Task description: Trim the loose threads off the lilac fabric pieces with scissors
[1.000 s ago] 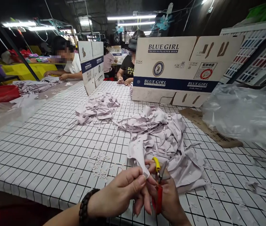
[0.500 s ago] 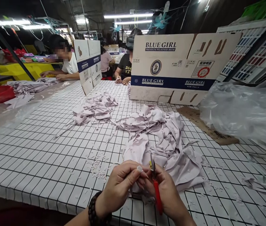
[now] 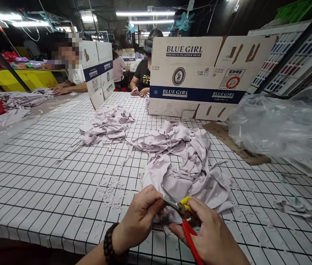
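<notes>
My right hand [image 3: 213,232] grips a pair of scissors [image 3: 182,209] with one red and one yellow handle. The blades are apart and point left, their tips beside the fingers of my left hand [image 3: 141,217]. That hand is closed in a pinch on a pale lilac fabric piece, mostly hidden by the fingers; a dark beaded bracelet [image 3: 108,243] circles the wrist. Right behind both hands lies a heap of pale lilac fabric pieces [image 3: 183,173] with thin straps. Small cut scraps [image 3: 112,191] are scattered on the table to the left.
A second fabric pile [image 3: 106,125] lies farther back on the checked tablecloth [image 3: 48,176]. Cardboard panels [image 3: 189,73] stand upright at the back. Clear plastic bags [image 3: 277,125] and a brown card strip [image 3: 236,143] are on the right. Several co-workers sit across the table.
The scissors have swung from upright to pointing left, their blades now apart near my left fingers. The small white end at my left thumb is no longer visible. The view has shifted slightly.
</notes>
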A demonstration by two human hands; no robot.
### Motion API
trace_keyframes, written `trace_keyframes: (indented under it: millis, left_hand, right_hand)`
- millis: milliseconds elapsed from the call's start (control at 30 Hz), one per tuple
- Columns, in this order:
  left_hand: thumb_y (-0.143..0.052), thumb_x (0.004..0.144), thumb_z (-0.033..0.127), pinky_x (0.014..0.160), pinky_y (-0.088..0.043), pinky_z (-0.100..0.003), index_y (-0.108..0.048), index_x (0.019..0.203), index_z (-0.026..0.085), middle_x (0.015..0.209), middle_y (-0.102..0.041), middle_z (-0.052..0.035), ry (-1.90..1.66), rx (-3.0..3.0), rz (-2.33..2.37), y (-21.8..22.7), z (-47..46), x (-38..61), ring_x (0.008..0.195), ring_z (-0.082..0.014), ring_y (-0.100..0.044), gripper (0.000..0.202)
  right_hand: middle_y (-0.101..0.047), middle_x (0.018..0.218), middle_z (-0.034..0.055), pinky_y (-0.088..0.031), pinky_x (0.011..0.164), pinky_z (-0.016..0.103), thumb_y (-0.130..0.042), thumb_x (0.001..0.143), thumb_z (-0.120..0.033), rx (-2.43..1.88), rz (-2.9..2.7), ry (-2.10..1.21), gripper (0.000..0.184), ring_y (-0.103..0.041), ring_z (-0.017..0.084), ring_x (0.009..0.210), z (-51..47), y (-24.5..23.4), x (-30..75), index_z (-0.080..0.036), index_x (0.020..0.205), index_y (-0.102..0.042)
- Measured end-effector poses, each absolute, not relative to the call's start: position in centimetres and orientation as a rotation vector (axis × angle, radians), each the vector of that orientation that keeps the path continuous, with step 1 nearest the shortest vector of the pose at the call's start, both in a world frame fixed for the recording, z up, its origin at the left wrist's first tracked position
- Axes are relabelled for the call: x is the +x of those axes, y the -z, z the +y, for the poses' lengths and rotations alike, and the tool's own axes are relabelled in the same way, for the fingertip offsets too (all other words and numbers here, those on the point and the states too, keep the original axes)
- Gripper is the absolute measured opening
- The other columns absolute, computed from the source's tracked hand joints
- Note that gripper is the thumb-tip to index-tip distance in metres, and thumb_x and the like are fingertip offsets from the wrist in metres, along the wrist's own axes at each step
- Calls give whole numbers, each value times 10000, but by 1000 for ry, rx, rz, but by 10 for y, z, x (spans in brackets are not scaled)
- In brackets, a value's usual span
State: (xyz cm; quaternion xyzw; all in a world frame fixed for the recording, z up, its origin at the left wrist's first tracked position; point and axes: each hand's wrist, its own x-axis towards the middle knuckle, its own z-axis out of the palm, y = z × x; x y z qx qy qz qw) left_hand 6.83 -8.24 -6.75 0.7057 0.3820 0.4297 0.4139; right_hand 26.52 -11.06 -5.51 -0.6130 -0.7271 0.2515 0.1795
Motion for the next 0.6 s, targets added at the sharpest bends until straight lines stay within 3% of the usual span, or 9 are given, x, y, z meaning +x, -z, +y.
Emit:
trace_keyframes:
  millis: [167,600]
  left_hand:
    - [-428,989,320,612,-407,-237,-617,806,183,724,-532,-18,-1096,1804,904,71,-82,65,672,-137,-524,296]
    - [-430,990,254,616,-388,-228,-614,828,190,746,-502,-9,-1061,1810,903,70,-82,61,685,-132,-491,253]
  right_hand:
    - [-588,721,-12,-439,563,248,-681,756,-517,-1715,-2080,-642,350,-553,162,625,-110,54,262,-242,741,-464]
    - [-554,648,-11,-395,488,245,-636,784,-564,-1717,-2139,-428,363,-496,147,528,-111,49,257,-245,705,-483]
